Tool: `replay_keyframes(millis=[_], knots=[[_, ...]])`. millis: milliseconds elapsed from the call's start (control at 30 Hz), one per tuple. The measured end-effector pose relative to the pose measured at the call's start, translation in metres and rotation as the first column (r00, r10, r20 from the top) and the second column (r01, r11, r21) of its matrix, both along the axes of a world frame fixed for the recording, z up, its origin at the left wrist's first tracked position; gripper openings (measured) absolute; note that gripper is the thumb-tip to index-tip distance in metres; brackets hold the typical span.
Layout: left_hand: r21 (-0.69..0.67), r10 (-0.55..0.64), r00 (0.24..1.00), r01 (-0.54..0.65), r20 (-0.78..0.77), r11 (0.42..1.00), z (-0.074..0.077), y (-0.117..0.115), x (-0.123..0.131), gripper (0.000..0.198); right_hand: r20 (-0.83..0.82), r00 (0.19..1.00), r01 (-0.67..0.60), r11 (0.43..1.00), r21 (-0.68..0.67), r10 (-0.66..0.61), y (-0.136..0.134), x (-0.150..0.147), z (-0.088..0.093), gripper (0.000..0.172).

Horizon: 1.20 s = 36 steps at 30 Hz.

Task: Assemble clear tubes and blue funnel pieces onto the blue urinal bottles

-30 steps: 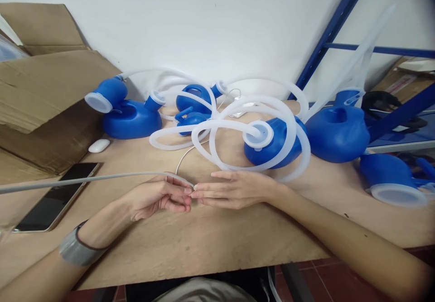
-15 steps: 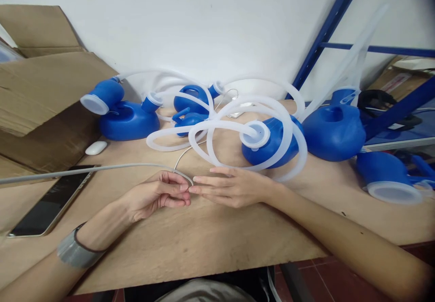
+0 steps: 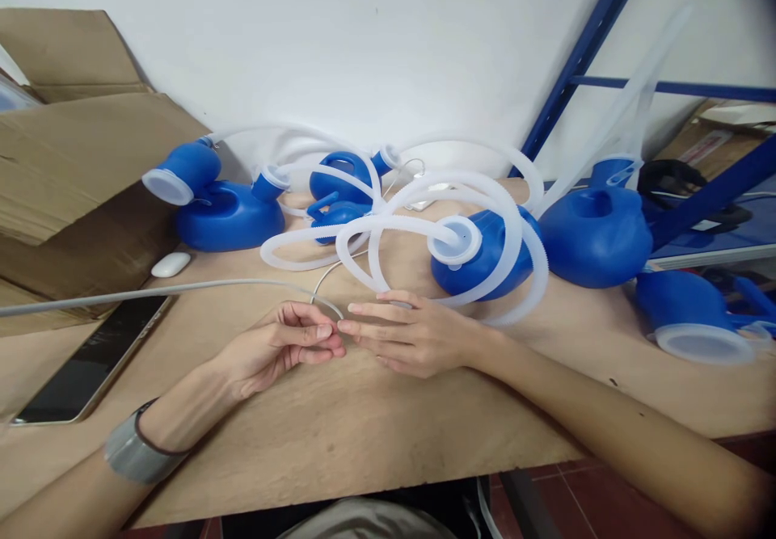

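Note:
My left hand (image 3: 294, 337) is closed in a pinch, thumb against fingers, at the end of a thin grey-white cable (image 3: 218, 284) that comes in from the left edge. The pinched part itself is hidden by the fingertips. My right hand (image 3: 412, 333) holds its fingers stretched out and slightly apart, its index fingertip meeting the left fingertips. Behind the hands, clear corrugated tubing (image 3: 303, 264) loops around a blue plastic jug (image 3: 485, 256) with a white-rimmed mouth. A thinner white cable (image 3: 331, 268) curves behind my left hand.
More blue jugs, one at left (image 3: 230, 220) and one at right (image 3: 597, 236), stand along the wall. A phone (image 3: 90, 369), a white earbud-style case (image 3: 170, 264) and an open cardboard box (image 3: 78, 167) are on the left. A blue metal rack (image 3: 582, 62) rises at right.
The cable's left stretch has risen slightly. My left fingertips have shifted a little right, and the right hand's fingers have spread somewhat more. The jugs and tubing stay put.

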<state>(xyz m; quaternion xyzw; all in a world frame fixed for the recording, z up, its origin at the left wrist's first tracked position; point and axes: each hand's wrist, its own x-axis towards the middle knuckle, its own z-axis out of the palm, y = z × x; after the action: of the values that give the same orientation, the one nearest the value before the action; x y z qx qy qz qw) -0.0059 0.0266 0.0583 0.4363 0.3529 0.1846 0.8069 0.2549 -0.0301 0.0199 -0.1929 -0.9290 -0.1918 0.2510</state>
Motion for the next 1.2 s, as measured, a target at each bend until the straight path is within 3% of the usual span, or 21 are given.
replay_keyframes(millis=[67, 133, 167, 233, 300, 367, 433, 533, 667, 933, 1200], knots=[[0.02, 0.001, 1.0, -0.001, 0.026, 1.0, 0.0, 0.0, -0.001, 0.026, -0.08, 0.997, -0.034, 0.985, -0.168, 0.021, -0.003, -0.003, 0.001, 0.039], [0.064, 0.018, 0.998, -0.021, 0.055, 0.998, -0.001, 0.0, -0.001, 0.024, -0.264, 0.964, -0.134, 0.902, -0.41, 0.023, -0.007, -0.009, 0.004, 0.037], [0.093, 0.029, 0.997, -0.035, 0.066, 0.995, -0.002, 0.0, -0.001, 0.024, -0.391, 0.92, -0.226, 0.81, -0.54, -0.004, -0.01, -0.012, 0.005, 0.035], [0.154, 0.047, 0.996, -0.058, 0.078, 0.986, -0.003, 0.0, 0.0, 0.024, -0.643, 0.75, -0.483, 0.537, -0.692, -0.154, -0.013, -0.02, 0.006, 0.029], [0.216, 0.054, 0.996, -0.069, 0.074, 0.974, -0.004, -0.003, 0.001, 0.023, -0.756, 0.542, -0.717, 0.269, -0.644, -0.366, -0.015, -0.026, 0.005, 0.021], [0.278, 0.067, 0.996, -0.08, 0.055, 0.957, -0.005, -0.006, 0.003, 0.021, -0.753, 0.392, -0.845, 0.115, -0.522, -0.529, -0.016, -0.03, 0.003, 0.015], [0.334, 0.09, 0.995, -0.097, 0.037, 0.937, -0.006, -0.01, 0.004, 0.022, -0.721, 0.317, -0.901, 0.041, -0.431, -0.616, -0.016, -0.033, 0.002, 0.013], [0.396, 0.097, 0.995, -0.097, 0.02, 0.913, -0.005, -0.015, 0.006, 0.022, -0.696, 0.268, -0.937, -0.013, -0.348, -0.666, -0.016, -0.036, 0.002, 0.011], [0.461, 0.052, 0.998, -0.055, 0.021, 0.886, -0.003, -0.018, 0.007, 0.018, -0.689, 0.272, -0.942, -0.038, -0.335, -0.671, -0.018, -0.04, 0.001, 0.01], [0.518, 0.067, 0.998, -0.051, -0.012, 0.854, -0.008, -0.015, 0.002, 0.021, -0.703, 0.321, -0.905, 0.012, -0.425, -0.635, -0.017, -0.041, -0.003, 0.015], [0.604, 0.059, 0.998, -0.05, 0.005, 0.795, -0.004, -0.016, 0.002, 0.014, -0.736, 0.36, -0.892, 0.018, -0.451, -0.574, -0.017, -0.039, -0.008, 0.015]])
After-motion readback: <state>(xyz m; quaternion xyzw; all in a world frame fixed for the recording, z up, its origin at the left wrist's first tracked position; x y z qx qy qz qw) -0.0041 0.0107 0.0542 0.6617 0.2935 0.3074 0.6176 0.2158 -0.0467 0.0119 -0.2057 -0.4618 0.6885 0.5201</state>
